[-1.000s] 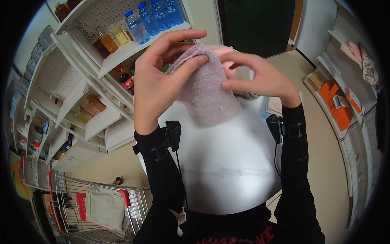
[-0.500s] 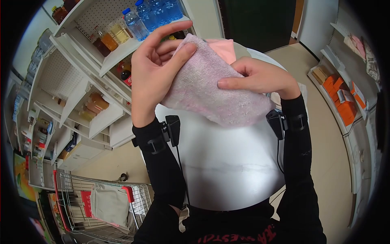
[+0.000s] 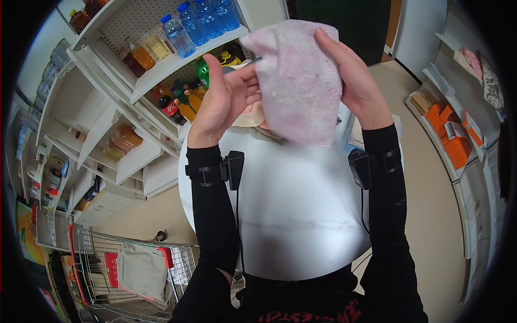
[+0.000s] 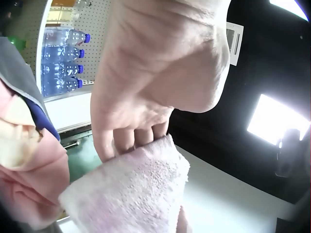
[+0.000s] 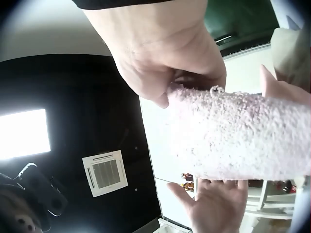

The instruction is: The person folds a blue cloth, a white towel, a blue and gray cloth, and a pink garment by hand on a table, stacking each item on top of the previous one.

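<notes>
A small pale pink terry towel (image 3: 301, 81) hangs spread out above the white table (image 3: 301, 215). My right hand (image 3: 360, 81) grips it by its right edge, thumb on the near face and the other fingers hidden behind it. At its left edge is my left hand (image 3: 221, 99), palm up with the thumb raised; its fingertips reach the cloth's edge. From the left wrist, the fingers of that hand (image 4: 136, 141) look straight, their tips partly covered by the towel (image 4: 141, 194). The right wrist view shows the pinched towel corner up close.
Folded cloths, pink and cream (image 4: 34, 179), lie at the far side of the table. Shelves with water bottles (image 3: 180, 36) and other drinks stand at the left. A shopping cart (image 3: 183, 264) holding a beige cloth is at lower left. Shelves with orange boxes (image 3: 455, 148) line the right.
The towel has been turned and lifted higher, and now hangs more upright. My left hand has let go of its pinch and opened. My right hand has moved up to the towel's edge.
</notes>
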{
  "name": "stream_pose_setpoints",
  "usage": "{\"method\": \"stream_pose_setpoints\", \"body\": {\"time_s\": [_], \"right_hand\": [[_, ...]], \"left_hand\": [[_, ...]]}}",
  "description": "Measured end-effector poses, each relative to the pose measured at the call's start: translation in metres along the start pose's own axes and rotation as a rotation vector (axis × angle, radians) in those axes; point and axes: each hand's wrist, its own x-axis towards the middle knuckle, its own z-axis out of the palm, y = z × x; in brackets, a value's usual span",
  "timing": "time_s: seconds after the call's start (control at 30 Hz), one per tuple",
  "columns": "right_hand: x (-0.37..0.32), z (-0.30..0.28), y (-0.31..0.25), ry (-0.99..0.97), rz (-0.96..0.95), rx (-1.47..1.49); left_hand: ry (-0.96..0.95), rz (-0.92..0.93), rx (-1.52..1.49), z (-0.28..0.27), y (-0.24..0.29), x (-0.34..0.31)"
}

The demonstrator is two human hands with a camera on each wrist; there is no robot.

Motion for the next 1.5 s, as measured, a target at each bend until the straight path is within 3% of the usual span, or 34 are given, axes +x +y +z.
{"method": "stream_pose_setpoints", "body": {"time_s": [0.03, 0.13, 0.27, 0.43, 0.7, 0.8, 0.93, 1.23, 1.37, 1.5], "right_hand": [[-0.002, -0.002, 0.000, 0.004, 0.001, 0.000], [-0.006, -0.003, -0.003, 0.041, -0.033, -0.075], [-0.009, -0.005, -0.001, 0.024, -0.062, -0.215], [-0.007, -0.008, -0.001, -0.050, -0.041, -0.222], [0.002, -0.027, -0.002, -0.102, 0.082, -0.297], [0.003, -0.031, -0.001, -0.225, -0.117, -0.258], [0.006, -0.032, -0.002, -0.128, -0.171, -0.433], [0.009, -0.032, -0.003, -0.171, -0.162, -0.380], [0.001, -0.023, -0.001, -0.066, -0.147, -0.335], [-0.003, -0.016, 0.000, 0.008, -0.107, -0.567]], "left_hand": [[-0.002, -0.003, -0.002, 0.006, -0.001, 0.002], [0.272, 0.083, 0.444, 0.021, 0.001, 0.000], [0.317, -0.038, 0.364, 0.013, 0.004, -0.001], [0.362, 0.043, 0.376, 0.017, 0.003, -0.001], [0.392, -0.058, 0.302, 0.010, 0.005, -0.003], [0.446, 0.033, 0.309, 0.010, 0.008, -0.006], [0.473, 0.059, 0.335, 0.000, 0.005, -0.006], [0.510, 0.082, 0.343, 0.003, 0.003, -0.005], [0.486, 0.052, 0.293, 0.007, 0.006, -0.005], [0.477, -0.016, 0.137, 0.004, 0.009, -0.002]]}}
